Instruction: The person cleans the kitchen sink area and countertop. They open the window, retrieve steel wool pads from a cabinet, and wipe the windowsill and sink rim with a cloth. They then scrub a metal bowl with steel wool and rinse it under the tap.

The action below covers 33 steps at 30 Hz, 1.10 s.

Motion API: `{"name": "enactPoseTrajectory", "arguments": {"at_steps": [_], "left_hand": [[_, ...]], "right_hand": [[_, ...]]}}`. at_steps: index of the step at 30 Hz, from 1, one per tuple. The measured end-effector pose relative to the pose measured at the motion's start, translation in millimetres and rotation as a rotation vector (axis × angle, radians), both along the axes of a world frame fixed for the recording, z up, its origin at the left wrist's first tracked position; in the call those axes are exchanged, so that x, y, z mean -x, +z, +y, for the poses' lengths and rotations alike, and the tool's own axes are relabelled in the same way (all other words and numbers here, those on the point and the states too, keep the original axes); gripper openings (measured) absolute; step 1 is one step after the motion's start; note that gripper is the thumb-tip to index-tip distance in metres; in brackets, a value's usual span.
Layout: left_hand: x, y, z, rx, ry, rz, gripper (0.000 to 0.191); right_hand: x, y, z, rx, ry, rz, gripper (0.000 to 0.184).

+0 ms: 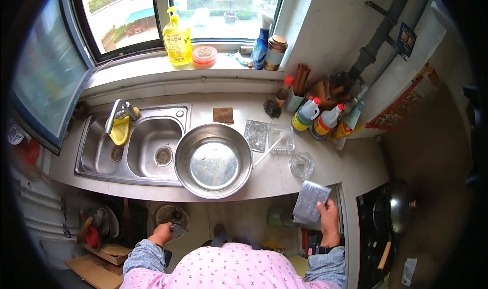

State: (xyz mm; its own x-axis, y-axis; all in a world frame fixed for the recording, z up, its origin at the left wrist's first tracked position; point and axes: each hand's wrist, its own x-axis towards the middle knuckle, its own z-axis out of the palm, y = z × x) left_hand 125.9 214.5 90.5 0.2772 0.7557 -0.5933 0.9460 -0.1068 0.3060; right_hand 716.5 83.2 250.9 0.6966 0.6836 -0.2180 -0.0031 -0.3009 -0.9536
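Observation:
In my right hand [329, 219] is a folded silvery-grey cloth [312, 202], pinched by its edge with the thumb on top. It hangs just off the counter's front edge, at the right. My left hand [161, 233] grips a small flat grey item [178, 231], too small to name surely, low over the floor in front of the sink. A wide stainless steel basin [213, 161] stands on the counter between the hands and overlaps the sink's right rim. Behind its right side lies another grey cloth [255, 135], flat on the counter.
A double-bowl steel sink [187, 115] with a faucet [114, 115] is at left. A brown scouring pad [223, 115], clear plastic tray [286, 142], glass bowl [301, 164] and sauce bottles [305, 113] occupy the counter. A lidded wok [400, 203] sits at right; a bin [160, 214] stands below.

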Motion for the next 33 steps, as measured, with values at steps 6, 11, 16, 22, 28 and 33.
{"name": "enactPoseTrajectory", "arguments": {"at_steps": [6, 11, 16, 22, 28, 33], "left_hand": [[68, -44, -36, 0.068, 0.348, -0.088, 0.034], [73, -63, -59, 0.030, 0.532, -0.169, 0.032], [52, -61, -95, 0.025, 0.762, -0.315, 0.032], [7, -36, -111, 0.085, 0.789, -0.317, 0.034], [-34, 15, -99, 0.092, 0.846, -0.298, 0.031], [-56, 54, -90, 0.033, 0.798, -0.241, 0.030]], "right_hand": [[-35, 39, 44, -0.033, -0.052, -0.231, 0.025], [-79, 49, 88, -0.124, -0.157, -0.274, 0.027], [-131, 71, 150, -0.339, -0.121, -0.266, 0.031], [-183, 102, 217, -0.467, -0.096, -0.304, 0.031], [-205, 93, 275, -0.423, -0.084, -0.423, 0.030], [-208, 89, 301, -0.406, -0.010, -0.467, 0.028]]}}
